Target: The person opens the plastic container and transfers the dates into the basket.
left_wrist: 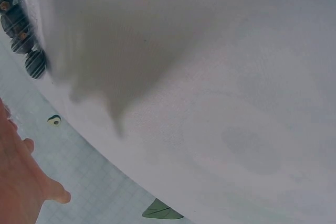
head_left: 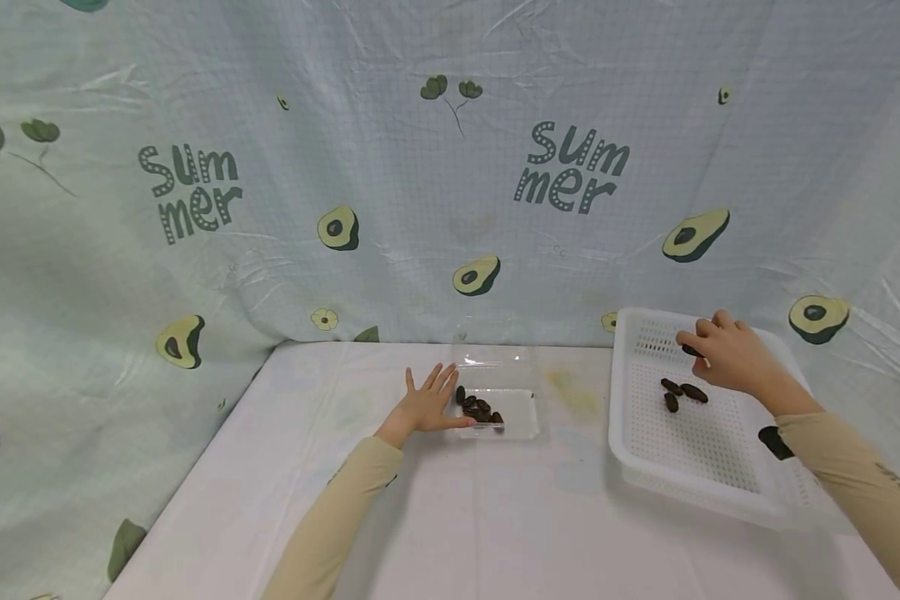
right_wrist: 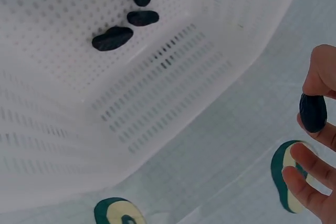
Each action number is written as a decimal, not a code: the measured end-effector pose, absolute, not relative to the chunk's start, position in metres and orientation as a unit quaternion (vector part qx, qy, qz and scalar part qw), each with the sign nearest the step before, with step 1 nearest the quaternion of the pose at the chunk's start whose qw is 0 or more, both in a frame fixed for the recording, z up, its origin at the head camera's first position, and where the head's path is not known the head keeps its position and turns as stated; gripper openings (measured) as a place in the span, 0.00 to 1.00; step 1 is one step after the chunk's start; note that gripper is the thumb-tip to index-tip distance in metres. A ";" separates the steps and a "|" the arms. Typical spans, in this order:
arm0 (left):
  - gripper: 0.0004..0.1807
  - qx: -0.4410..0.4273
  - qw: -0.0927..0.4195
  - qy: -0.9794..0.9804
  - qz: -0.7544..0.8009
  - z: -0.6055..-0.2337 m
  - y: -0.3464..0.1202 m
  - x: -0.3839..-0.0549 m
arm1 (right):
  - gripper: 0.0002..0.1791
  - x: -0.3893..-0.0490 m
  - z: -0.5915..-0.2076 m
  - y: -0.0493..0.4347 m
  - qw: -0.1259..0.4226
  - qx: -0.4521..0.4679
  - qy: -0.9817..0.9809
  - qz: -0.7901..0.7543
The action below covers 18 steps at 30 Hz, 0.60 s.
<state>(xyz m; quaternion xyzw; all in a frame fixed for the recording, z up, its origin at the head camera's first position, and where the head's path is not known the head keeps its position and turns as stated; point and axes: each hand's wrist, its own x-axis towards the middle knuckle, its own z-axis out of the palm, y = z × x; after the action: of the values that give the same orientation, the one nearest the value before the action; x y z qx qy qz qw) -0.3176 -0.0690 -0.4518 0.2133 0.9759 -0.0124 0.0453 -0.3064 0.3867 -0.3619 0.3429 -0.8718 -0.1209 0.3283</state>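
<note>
My right hand (head_left: 731,358) pinches a dark, oblong, date-like fruit (right_wrist: 313,113) between thumb and fingers, above the far part of a white perforated plastic basket (head_left: 617,417). Below it, three more such fruits (right_wrist: 113,39) lie on the basket floor. At the middle of the table stands a small clear plastic box (head_left: 521,414), its lid (head_left: 492,342) raised at the back. Several dark fruits (head_left: 480,412) are gathered along the box's left side. My left hand (head_left: 423,407) is spread at that side, fingers straight, thumb along the front rim.
A white cloth (head_left: 450,517) covers the table, with a yellowish patch (head_left: 572,393) right of the box. Behind it hangs a pale curtain (head_left: 405,150) printed with avocados and lettering. The basket stands at the table's right side.
</note>
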 end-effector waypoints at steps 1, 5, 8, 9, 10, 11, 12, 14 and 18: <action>0.53 0.214 0.045 0.976 -0.012 -0.452 -0.069 -0.318 | 0.18 -0.307 -0.362 0.391 0.326 0.336 -0.876 -0.119; 0.53 0.216 0.043 0.975 -0.013 -0.454 -0.069 -0.319 | 0.17 -0.311 -0.366 0.405 0.318 0.308 -0.889 -0.116; 0.53 0.216 0.039 0.975 -0.017 -0.455 -0.070 -0.320 | 0.17 -0.312 -0.370 0.416 0.308 0.286 -0.900 -0.115; 0.53 0.216 0.039 0.975 -0.019 -0.456 -0.070 -0.320 | 0.17 -0.313 -0.372 0.419 0.305 0.280 -0.903 -0.116; 0.53 0.216 0.039 0.975 -0.019 -0.456 -0.070 -0.320 | 0.17 -0.313 -0.374 0.421 0.306 0.275 -0.904 -0.116; 0.53 0.216 0.040 0.975 -0.019 -0.456 -0.070 -0.321 | 0.17 -0.314 -0.376 0.424 0.306 0.271 -0.905 -0.115; 0.53 0.216 0.042 0.975 -0.018 -0.456 -0.070 -0.320 | 0.18 -0.314 -0.378 0.426 0.306 0.267 -0.907 -0.115; 0.53 0.215 0.045 0.975 -0.016 -0.456 -0.070 -0.321 | 0.18 -0.315 -0.383 0.430 0.307 0.258 -0.909 -0.118; 0.53 0.217 0.043 0.975 -0.018 -0.456 -0.071 -0.320 | 0.17 -0.316 -0.392 0.435 0.260 0.214 -0.934 -0.119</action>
<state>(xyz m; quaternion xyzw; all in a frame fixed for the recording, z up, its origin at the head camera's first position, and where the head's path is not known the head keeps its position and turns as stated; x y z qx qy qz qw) -0.3197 -0.0707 -0.4564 0.2171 0.9750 -0.0183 0.0432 -0.3160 0.4346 -0.3921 0.2142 -0.9341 -0.1194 0.2595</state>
